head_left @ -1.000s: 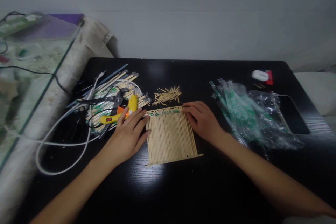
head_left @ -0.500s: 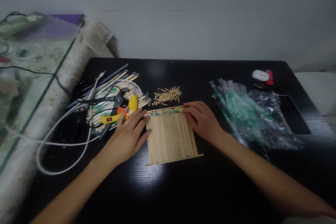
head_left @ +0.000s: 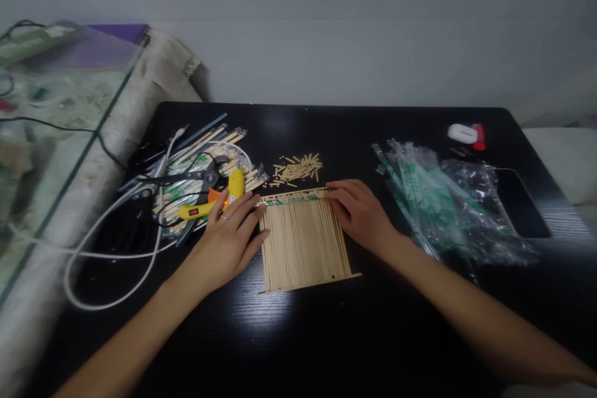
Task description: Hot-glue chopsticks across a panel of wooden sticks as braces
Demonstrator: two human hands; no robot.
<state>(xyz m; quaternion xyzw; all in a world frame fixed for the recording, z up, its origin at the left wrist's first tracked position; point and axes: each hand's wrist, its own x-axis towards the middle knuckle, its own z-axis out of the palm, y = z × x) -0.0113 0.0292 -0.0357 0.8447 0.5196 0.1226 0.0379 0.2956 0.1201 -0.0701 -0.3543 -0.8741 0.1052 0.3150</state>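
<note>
A flat panel of pale wooden sticks (head_left: 305, 245), laid side by side, rests on the black table, with a crosswise stick along its near edge. Across its far end runs a clear wrapper strip with green print (head_left: 296, 200). My left hand (head_left: 228, 233) lies at the panel's left side, fingers stretched, their tips at the strip's left end and the thumb beside the panel edge. At the far right corner, my right hand (head_left: 361, 211) touches the strip's other end with slightly bent fingertips. What lies beneath the fingertips is hidden.
Short cut sticks (head_left: 301, 168) are heaped behind the panel. To the left, a yellow glue gun (head_left: 236, 185) and black-handled cutters (head_left: 208, 177) lie on wrapped chopsticks, amid a looping white cable (head_left: 112, 255). Plastic wrappers (head_left: 424, 193), a phone (head_left: 522, 205) and a white case (head_left: 462, 134) are on the right.
</note>
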